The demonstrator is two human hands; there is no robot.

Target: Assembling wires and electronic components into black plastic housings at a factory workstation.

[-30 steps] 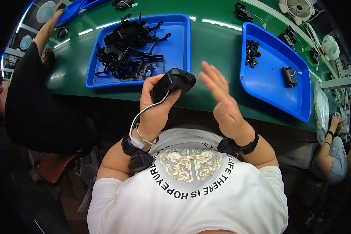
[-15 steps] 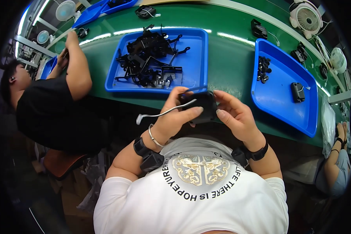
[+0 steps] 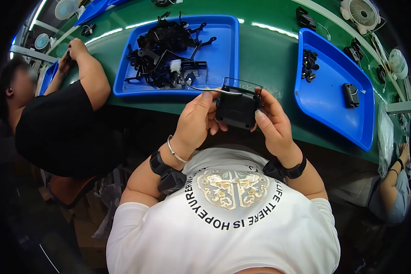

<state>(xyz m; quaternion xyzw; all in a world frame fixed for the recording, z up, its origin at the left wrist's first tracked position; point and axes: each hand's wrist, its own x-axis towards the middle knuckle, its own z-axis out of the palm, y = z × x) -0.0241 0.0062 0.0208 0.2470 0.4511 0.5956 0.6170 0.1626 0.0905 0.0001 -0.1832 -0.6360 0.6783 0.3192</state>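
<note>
Between my hands is a black box-shaped plastic device (image 3: pixel 237 111), with round dots at its lower corners. A thin dark-edged frame (image 3: pixel 245 82) stands up from its far side. My left hand (image 3: pixel 192 119) is closed at the device's left edge, with the thumb by a pale cable (image 3: pixel 207 90) that runs across its top. The cable's white plug end reaches left toward the near blue tray. My right hand (image 3: pixel 277 129) grips the right edge, thumb on the near face and fingers behind. Part of my left fingers shows below the device.
A blue tray (image 3: pixel 235 50) of black brackets (image 3: pixel 164 45) lies beyond my hands. At the right, another blue tray (image 3: pixel 335 122) holds small black parts (image 3: pixel 309 66) and a black device (image 3: pixel 350 95). A co-worker (image 3: pixel 64 118) sits at the left; another person's arm (image 3: pixel 392 176) shows at the right.
The device has turned so its broad black face shows, and it has shifted slightly. The cable's free end has swung up and away. The whole view has shifted a little.
</note>
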